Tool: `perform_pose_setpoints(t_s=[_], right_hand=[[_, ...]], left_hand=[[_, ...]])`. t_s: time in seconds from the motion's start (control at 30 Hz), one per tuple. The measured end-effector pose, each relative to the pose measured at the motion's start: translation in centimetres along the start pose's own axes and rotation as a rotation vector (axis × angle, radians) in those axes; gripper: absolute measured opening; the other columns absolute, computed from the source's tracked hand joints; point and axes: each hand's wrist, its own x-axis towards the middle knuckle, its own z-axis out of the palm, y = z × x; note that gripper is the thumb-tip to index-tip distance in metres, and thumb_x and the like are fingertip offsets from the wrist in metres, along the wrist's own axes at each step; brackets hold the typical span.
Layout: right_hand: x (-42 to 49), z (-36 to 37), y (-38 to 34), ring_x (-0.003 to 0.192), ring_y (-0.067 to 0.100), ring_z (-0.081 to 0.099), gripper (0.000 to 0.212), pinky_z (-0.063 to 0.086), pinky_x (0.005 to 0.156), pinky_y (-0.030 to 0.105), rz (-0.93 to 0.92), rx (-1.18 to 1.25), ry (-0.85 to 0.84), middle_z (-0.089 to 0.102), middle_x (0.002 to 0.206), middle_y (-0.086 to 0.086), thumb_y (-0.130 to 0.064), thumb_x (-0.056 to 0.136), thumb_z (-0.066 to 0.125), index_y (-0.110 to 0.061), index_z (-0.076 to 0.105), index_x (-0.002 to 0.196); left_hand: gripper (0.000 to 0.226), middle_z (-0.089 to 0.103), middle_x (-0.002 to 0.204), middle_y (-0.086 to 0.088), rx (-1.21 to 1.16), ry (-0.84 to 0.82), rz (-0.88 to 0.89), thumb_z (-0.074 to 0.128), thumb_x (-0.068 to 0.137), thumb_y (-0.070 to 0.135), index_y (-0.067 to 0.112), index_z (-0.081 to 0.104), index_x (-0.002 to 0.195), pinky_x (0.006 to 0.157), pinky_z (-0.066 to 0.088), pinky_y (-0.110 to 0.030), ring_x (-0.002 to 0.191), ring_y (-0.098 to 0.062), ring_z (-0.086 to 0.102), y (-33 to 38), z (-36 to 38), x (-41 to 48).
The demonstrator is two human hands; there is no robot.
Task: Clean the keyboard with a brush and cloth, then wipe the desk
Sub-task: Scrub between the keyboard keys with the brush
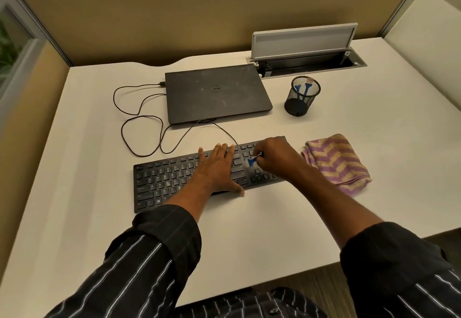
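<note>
Pinching small blue brush (251,161) in right hand (274,156) grip, over black keyboard (162,183) — left hand (218,168) flat on it, fingers straight.

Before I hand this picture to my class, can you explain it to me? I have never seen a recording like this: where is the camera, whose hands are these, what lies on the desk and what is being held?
There is no machine here: a person works with bare hands. One camera worn on the head looks forward and down, so the sleeves enter from below. The left hand lies flat on the black keyboard, fingers straight, as if to steady it. The right hand pinches a small blue brush over the keyboard's right part. To the right of the keyboard a folded purple and yellow cloth lies untouched. Behind are a closed laptop, a mesh cup holding blue-handled tools, and an open cable hatch set in the white desk.
</note>
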Motion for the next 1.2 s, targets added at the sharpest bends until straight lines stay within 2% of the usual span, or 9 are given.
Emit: perform_pose_setpoints(t_s=[0.13,0.2,0.37,0.63,0.73,0.87,0.97,1.07,1.2], right_hand=[[0.5,1.0,-0.8,0.08,0.017,0.061,0.019,0.049,0.072,0.026,-0.003,-0.02,-0.003,0.071,0.101,0.011,-0.012,0.093,0.057,-0.007,0.073,0.104],[0.5,1.5,-1.0,0.083,0.02,0.063,0.017,0.052,0.077,0.028,0.01,-0.06,-0.024,0.07,0.101,0.013,-0.013,0.093,0.059,-0.006,0.071,0.104],[0.7,0.8,0.0,0.08,0.021,0.059,0.023,0.048,0.072,0.028,0.109,-0.115,0.003,0.069,0.102,0.014,-0.016,0.088,0.068,-0.004,0.068,0.108],[1.2,0.9,-0.7,0.083,0.018,0.062,0.019,0.048,0.072,0.026,0.038,-0.082,-0.003,0.071,0.1,0.01,-0.018,0.093,0.061,-0.008,0.072,0.104],[1.0,1.1,0.0,0.084,0.022,0.064,0.019,0.054,0.077,0.03,0.085,-0.106,0.03,0.07,0.1,0.012,-0.018,0.091,0.063,-0.006,0.071,0.104],[1.5,0.5,-0.5,0.083,0.021,0.064,0.018,0.052,0.072,0.029,0.032,-0.062,0.102,0.07,0.099,0.01,-0.016,0.092,0.061,-0.007,0.073,0.103],[2.2,0.4,-1.5,0.086,0.022,0.062,0.02,0.042,0.068,0.026,-0.04,-0.088,0.098,0.068,0.102,0.01,-0.016,0.092,0.061,-0.009,0.073,0.106],[2.4,0.7,-1.0,0.082,0.02,0.06,0.021,0.045,0.071,0.026,0.009,-0.154,0.037,0.068,0.102,0.012,-0.02,0.09,0.067,-0.006,0.071,0.105],[2.7,0.1,0.5,0.079,0.02,0.062,0.019,0.052,0.074,0.028,0.063,-0.142,0.069,0.069,0.098,0.011,-0.021,0.088,0.068,-0.007,0.073,0.101]], left_hand=[[0.138,-0.004,0.169,-0.007,-0.001,0.003,-0.007,0.069,0.065,0.082,0.016,-0.008,0.16,0.119,-0.001,-0.066,0.155,-0.026,-0.005,0.0,0.0,0.0],[0.138,-0.004,0.169,-0.007,-0.011,0.005,-0.007,0.069,0.065,0.082,0.015,-0.007,0.16,0.119,-0.002,-0.066,0.155,-0.026,-0.005,0.0,0.1,-0.1],[0.139,-0.003,0.169,-0.006,-0.025,0.006,-0.006,0.07,0.065,0.082,0.013,-0.005,0.16,0.119,-0.003,-0.066,0.155,-0.025,-0.005,-0.1,0.0,-0.2],[0.142,-0.002,0.169,-0.007,-0.014,0.004,-0.013,0.069,0.062,0.084,0.013,-0.004,0.16,0.119,-0.004,-0.066,0.155,-0.024,-0.004,-0.1,-0.1,-0.2],[0.141,0.0,0.169,-0.008,-0.011,0.018,0.0,0.069,0.062,0.084,0.012,-0.003,0.16,0.122,-0.004,-0.06,0.155,-0.025,-0.003,-0.1,-0.1,-0.1],[0.141,0.004,0.168,-0.01,-0.03,0.048,0.022,0.072,0.062,0.082,0.009,0.0,0.16,0.125,-0.001,-0.045,0.155,-0.027,0.0,-0.1,0.0,-0.1],[0.14,0.009,0.168,-0.01,-0.042,0.07,0.025,0.074,0.061,0.081,0.01,0.004,0.16,0.126,0.003,-0.045,0.155,-0.027,0.004,-0.1,0.1,-0.1],[0.14,0.007,0.168,-0.01,-0.039,0.061,0.016,0.074,0.062,0.08,0.01,0.003,0.16,0.126,0.001,-0.043,0.155,-0.027,0.002,0.0,0.0,-0.2],[0.139,0.006,0.168,-0.009,-0.046,0.064,0.009,0.074,0.063,0.08,0.01,0.003,0.16,0.125,0.0,-0.043,0.155,-0.027,0.002,0.0,-0.1,-0.2]])
